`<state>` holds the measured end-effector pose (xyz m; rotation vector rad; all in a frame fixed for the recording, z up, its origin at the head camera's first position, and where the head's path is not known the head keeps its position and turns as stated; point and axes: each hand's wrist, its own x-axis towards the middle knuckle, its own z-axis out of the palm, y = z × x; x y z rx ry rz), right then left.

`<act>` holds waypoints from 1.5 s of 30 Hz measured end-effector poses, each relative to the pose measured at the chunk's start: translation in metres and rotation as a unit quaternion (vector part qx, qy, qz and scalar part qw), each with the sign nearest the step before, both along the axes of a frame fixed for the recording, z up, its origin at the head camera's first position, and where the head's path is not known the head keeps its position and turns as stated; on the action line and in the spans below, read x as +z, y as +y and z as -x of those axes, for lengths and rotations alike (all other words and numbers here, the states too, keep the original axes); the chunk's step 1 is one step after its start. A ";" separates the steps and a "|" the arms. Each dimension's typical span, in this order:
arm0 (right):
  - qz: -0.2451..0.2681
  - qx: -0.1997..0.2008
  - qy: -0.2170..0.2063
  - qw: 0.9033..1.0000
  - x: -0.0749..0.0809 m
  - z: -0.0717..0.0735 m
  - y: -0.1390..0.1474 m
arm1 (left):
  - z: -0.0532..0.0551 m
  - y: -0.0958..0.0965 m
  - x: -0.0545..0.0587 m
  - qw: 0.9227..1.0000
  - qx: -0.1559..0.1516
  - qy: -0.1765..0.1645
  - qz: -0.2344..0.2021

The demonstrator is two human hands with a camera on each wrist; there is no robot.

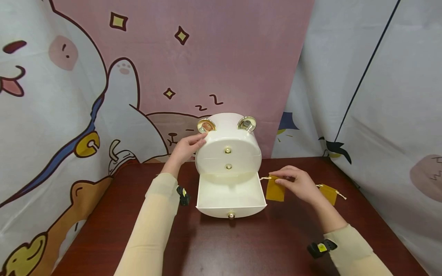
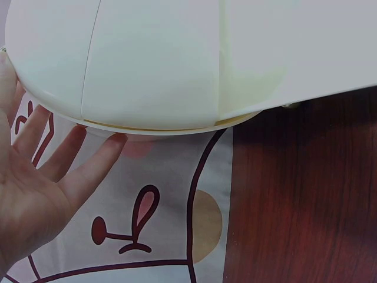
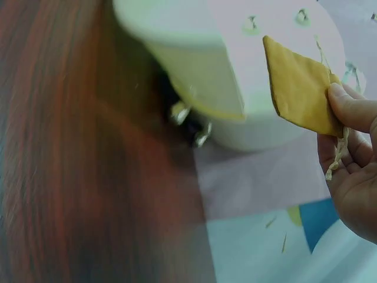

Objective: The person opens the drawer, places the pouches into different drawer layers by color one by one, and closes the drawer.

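A white drawer box (image 1: 228, 134) with gold-rimmed round ears stands at the middle of the table. Its bottom drawer (image 1: 230, 191) is pulled out, and no contents show in it. My left hand (image 1: 189, 147) touches the upper left side of the box; in the left wrist view its fingers (image 2: 94, 165) lie fairly straight along the edge. Beside the drawer, my right hand (image 1: 293, 183) pinches a mustard-yellow drawstring pouch (image 1: 275, 189) by its top between thumb and fingers. In the right wrist view the pouch (image 3: 303, 88) hangs off the table with its pale cord showing.
A second yellow pouch (image 1: 328, 194) with a pale cord lies on the table right of my right wrist. The dark red-brown table (image 1: 241, 245) meets a cartoon-print cloth (image 1: 241, 57) behind. Gold knobs (image 1: 231, 216) stick out from the drawer fronts.
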<state>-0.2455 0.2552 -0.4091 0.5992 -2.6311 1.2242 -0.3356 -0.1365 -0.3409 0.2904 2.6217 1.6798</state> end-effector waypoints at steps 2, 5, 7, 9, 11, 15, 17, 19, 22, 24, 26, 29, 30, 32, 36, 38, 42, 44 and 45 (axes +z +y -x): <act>0.007 0.005 0.004 1.000 0.003 0.002 -0.009 | 0.000 0.000 0.000 1.000 -0.001 0.000 0.000; 0.015 0.016 0.013 1.000 0.006 0.005 -0.023 | 0.000 0.000 0.000 1.000 -0.001 0.000 0.001; 0.022 0.025 0.018 0.999 0.006 0.008 -0.034 | 0.000 0.000 0.000 1.000 -0.001 -0.001 0.000; 0.026 0.034 0.024 0.999 0.006 0.011 -0.044 | 0.000 0.000 0.000 1.000 0.000 -0.002 0.000; 0.030 0.043 0.029 0.998 0.006 0.015 -0.055 | 0.000 0.000 0.000 1.000 -0.001 -0.002 -0.001; 0.030 0.057 0.046 0.997 0.003 0.022 -0.074 | 0.000 0.000 0.000 1.000 -0.002 0.000 -0.003; 0.028 0.063 0.054 0.996 0.001 0.025 -0.083 | 0.000 -0.001 0.000 1.000 -0.002 0.000 -0.002; 0.028 0.070 0.061 0.995 0.001 0.028 -0.092 | 0.000 -0.001 0.000 1.000 -0.001 -0.001 0.000; 0.026 0.078 0.065 0.995 0.000 0.031 -0.106 | 0.000 0.000 0.000 1.000 -0.001 -0.002 0.004; 0.027 0.085 0.067 0.994 0.000 0.033 -0.114 | 0.001 0.000 0.001 1.000 -0.001 -0.001 0.007; 0.027 0.092 0.068 0.993 0.001 0.034 -0.122 | 0.001 0.000 0.001 1.000 0.000 0.001 0.011; 0.030 0.101 0.068 0.992 0.001 0.036 -0.132 | 0.000 0.000 0.001 1.000 0.001 0.004 0.017; 0.027 0.103 0.070 0.992 0.000 0.037 -0.135 | 0.000 0.000 0.001 1.000 0.001 0.005 0.018; 0.015 0.107 0.074 0.991 -0.001 0.038 -0.140 | 0.000 0.000 0.000 1.000 0.001 0.007 0.019; -0.017 0.120 0.097 0.988 -0.003 0.040 -0.145 | 0.000 0.000 0.000 1.000 -0.003 0.008 0.016; -0.025 0.126 0.102 0.986 -0.004 0.039 -0.146 | -0.001 0.000 0.001 1.000 -0.004 0.007 0.013; -0.024 0.129 0.096 0.987 -0.003 0.035 -0.142 | -0.002 0.000 0.002 1.000 -0.003 0.005 0.009; -0.025 0.132 0.097 0.986 -0.003 0.034 -0.139 | -0.002 0.000 0.002 1.000 -0.002 0.003 0.009; -0.025 0.133 0.098 0.986 -0.003 0.034 -0.137 | -0.002 0.000 0.002 1.000 -0.001 0.003 0.010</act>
